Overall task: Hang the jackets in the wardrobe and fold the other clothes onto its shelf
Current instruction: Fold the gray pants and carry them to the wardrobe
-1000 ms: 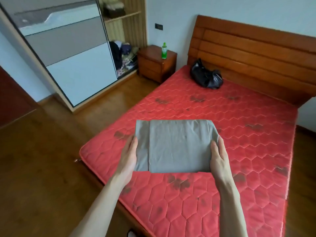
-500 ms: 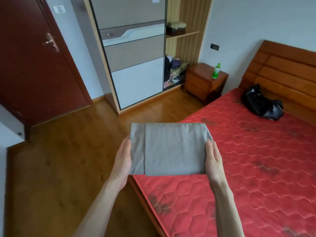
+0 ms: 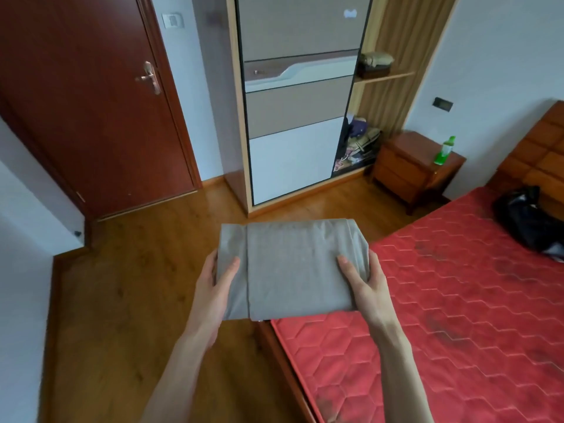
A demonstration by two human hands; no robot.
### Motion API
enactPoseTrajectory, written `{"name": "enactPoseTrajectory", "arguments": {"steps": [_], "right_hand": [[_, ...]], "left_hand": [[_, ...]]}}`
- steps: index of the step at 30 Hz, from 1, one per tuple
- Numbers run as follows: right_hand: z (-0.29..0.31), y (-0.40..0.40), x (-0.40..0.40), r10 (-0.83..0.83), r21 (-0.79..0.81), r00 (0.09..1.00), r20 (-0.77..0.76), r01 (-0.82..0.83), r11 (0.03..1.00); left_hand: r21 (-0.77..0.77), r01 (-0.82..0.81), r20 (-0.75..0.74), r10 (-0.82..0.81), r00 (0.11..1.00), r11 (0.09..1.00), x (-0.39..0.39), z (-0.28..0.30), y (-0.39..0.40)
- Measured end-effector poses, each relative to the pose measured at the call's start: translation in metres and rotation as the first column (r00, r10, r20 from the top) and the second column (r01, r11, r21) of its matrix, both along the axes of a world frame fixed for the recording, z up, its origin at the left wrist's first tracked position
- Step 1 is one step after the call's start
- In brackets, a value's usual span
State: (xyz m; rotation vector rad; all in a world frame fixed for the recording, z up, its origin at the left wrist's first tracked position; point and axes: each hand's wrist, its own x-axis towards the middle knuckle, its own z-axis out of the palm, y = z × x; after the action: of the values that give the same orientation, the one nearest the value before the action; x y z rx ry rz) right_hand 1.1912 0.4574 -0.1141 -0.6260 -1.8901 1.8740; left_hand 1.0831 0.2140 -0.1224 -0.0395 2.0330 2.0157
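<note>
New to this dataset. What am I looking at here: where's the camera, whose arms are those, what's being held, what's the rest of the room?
There is no robot here. One wide-angle camera sits on a person's head and looks forward and down, so the two bare arms rising from the bottom edge are the wearer's own.

The left hand and right hand each grip one side of a folded grey cloth, thumbs on top, fingers underneath. It is held in the air, above the wooden floor and the corner of the bed.

Ahead stands the wardrobe. Its sliding door covers most of it; the open strip at its right shows a shelf with folded items, and a pile of clothes lower down. To the right are a nightstand with a green bottle, and a red mattress with a black bag on it. A dark red door is at left.
</note>
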Motion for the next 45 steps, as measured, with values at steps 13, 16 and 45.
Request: {"name": "enactPoseTrajectory", "arguments": {"steps": [13, 16, 45], "right_hand": [[-0.017, 0.024, -0.212, 0.024, 0.047, 0.996, -0.088, -0.02, 0.999], [-0.012, 0.041, -0.262, 0.0, 0.052, 0.994, -0.106, 0.005, 0.999], [-0.005, 0.216, -0.619, -0.498, 0.122, 0.864, -0.073, 0.503, 0.855]], "left_hand": [[-0.021, 0.001, -0.075, -0.002, 0.997, 1.0, -0.201, -0.003, 0.026], [-0.053, 0.024, -0.117, -0.03, 0.993, 0.998, -0.255, 0.006, 0.044], [-0.065, 0.559, -0.149, -0.562, 0.813, 0.826, -0.729, -0.002, 0.297]]}}
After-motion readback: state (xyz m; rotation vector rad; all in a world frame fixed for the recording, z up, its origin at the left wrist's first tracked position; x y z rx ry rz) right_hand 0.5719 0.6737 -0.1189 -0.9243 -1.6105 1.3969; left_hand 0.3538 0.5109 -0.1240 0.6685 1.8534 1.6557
